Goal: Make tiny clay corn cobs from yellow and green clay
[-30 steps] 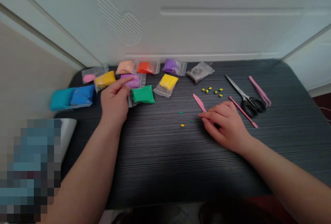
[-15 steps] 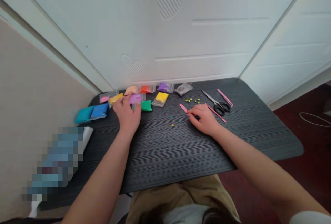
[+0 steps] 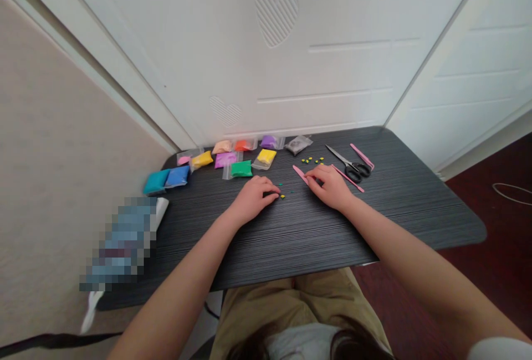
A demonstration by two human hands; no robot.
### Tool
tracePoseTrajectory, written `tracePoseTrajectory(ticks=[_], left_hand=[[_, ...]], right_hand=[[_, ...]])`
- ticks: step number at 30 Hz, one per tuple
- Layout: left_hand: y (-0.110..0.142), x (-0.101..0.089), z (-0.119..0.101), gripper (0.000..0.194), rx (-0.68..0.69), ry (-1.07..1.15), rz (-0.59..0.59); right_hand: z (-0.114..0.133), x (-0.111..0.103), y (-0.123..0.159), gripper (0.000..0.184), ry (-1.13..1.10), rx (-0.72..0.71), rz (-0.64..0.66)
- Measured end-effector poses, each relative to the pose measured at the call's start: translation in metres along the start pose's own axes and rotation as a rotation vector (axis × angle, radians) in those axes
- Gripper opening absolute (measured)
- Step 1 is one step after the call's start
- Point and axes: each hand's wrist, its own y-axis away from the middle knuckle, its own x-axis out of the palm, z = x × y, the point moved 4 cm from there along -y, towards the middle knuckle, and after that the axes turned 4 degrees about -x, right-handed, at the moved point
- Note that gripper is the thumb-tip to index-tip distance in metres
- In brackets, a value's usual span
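My left hand (image 3: 254, 200) rests on the dark table, thumb and forefinger slightly apart, beside a tiny yellow-and-green clay piece (image 3: 282, 196). Just beyond its fingertips lies a small green bit (image 3: 281, 184). My right hand (image 3: 330, 187) is closed on a pink plastic modelling knife (image 3: 298, 171), whose blade points away to the left. Several small yellow-and-green pieces (image 3: 310, 159) lie behind the right hand. A thin pink modelling tool (image 3: 351, 179) lies to the right of that hand, partly under the scissors' (image 3: 353, 171) handles.
Bags of coloured clay stand along the back left, among them green (image 3: 241, 169), yellow (image 3: 266, 157), purple (image 3: 269, 142) and blue (image 3: 177, 176). Pink tweezers (image 3: 361, 156) lie at the back right. A blurred-out packet (image 3: 124, 241) lies at the table's left edge.
My left hand has come away from the clay bags, toward me and right, to the small yellow-and-green piece. My right hand keeps the pink knife in nearly the same place. The view has shifted slightly.
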Motion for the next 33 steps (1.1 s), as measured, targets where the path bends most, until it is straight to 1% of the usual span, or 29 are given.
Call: tracePoseTrajectory(ticks=[8, 13, 21, 27, 33], left_hand=[[0.0006, 0.0075, 0.0001, 0.019, -0.048, 0.075, 0.044], [0.0004, 0.0069, 0.0045, 0.018, -0.072, 0.12, 0.049], [-0.0021, 0.0054, 0.0026, 0.018, -0.055, 0.137, 0.113], [-0.0019, 0.0055, 0.0035, 0.017, -0.058, 0.133, 0.11], [-0.0013, 0.0053, 0.0042, 0.015, -0.054, 0.127, 0.103]], right_hand=[[0.0003, -0.002, -0.0016, 0.018, -0.043, 0.017, -0.005], [0.0001, -0.0027, -0.0026, 0.017, -0.06, 0.035, -0.011], [-0.0013, 0.0001, -0.005, 0.015, -0.075, 0.053, 0.007], [-0.0015, -0.0005, -0.0062, 0.015, -0.067, 0.074, 0.016], [0.0017, 0.0001, -0.006, 0.016, -0.053, 0.074, 0.053]])
